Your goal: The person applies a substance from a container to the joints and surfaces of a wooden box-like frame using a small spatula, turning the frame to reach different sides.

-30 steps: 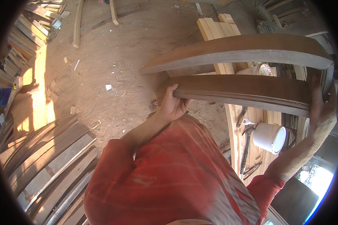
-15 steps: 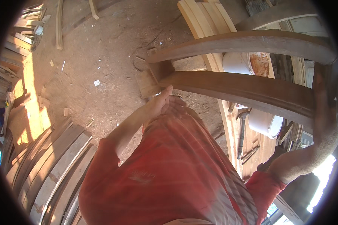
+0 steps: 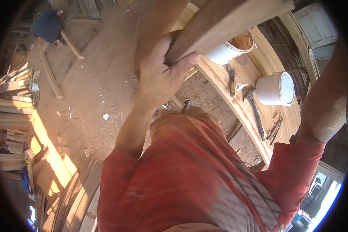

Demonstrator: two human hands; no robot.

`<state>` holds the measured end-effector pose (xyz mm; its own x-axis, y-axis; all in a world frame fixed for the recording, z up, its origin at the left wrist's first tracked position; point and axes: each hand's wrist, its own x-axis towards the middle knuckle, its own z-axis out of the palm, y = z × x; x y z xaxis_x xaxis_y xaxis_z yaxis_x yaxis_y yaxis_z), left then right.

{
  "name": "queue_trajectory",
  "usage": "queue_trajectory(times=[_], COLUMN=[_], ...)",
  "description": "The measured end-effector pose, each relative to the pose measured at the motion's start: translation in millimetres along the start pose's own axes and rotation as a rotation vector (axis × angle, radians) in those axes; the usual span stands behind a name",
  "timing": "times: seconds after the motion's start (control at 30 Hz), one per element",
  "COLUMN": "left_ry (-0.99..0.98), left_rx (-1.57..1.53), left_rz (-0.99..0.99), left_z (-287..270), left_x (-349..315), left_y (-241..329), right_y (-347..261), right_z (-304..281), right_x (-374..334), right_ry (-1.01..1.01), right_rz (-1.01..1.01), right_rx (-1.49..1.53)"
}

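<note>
Left hand (image 3: pixel 158 73) clasps a wooden beam (image 3: pixel 220 29) between thumb and fingers.

Wearer: red shirt (image 3: pixel 174 166), short red sleeves (image 3: pixel 294 162) — pale grey panel (image 3: pixel 230 199) low on the right, diagonal stripes (image 3: pixel 257 201) beside it; small light print (image 3: pixel 138 191) on front — left hand (image 3: pixel 158 79) bare.
</note>
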<state>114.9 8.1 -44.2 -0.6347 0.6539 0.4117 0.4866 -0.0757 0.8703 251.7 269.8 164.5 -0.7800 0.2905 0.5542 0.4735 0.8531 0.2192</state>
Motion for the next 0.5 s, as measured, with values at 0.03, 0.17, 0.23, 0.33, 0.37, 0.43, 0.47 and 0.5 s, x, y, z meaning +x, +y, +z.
queue_trajectory(times=[0.03, 0.17, 0.23, 0.33, 0.37, 0.43, 0.47, 0.5], left_ry=[0.001, 0.181, 0.335, 0.522, 0.592, 0.598, 0.592, 0.589], left_rx=[-0.080, -0.079, 0.007, -0.153, -0.365, -0.379, -0.456, -0.451], left_rz=[-0.159, -0.072, -0.043, 0.011, 0.016, 0.042, 0.058, 0.049], left_z=[0, -27, -38, -47, -52, -71, -76, -87], left_x=[6, 1, 6, 24, 30, 28, 27, 22], left_y=[-1, -58, -62, -60, -61, -56, -54, -63], right_y=[13, 45, 53, 64, 67, 36, 39, 44], right_z=[-5, 24, 44, 73, 86, 123, 139, 163], right_x=[-7, -13, -21, -31, -35, -31, -39, -45], right_ry=[-0.011, -0.044, -0.070, -0.117, -0.154, -0.221, -0.359, -0.496], right_rz=[0.028, 0.049, 0.061, 0.070, 0.064, 0.090, 0.142, 0.188], right_rx=[0.005, 0.167, 0.256, 0.371, 0.413, 0.567, 0.501, 0.437])
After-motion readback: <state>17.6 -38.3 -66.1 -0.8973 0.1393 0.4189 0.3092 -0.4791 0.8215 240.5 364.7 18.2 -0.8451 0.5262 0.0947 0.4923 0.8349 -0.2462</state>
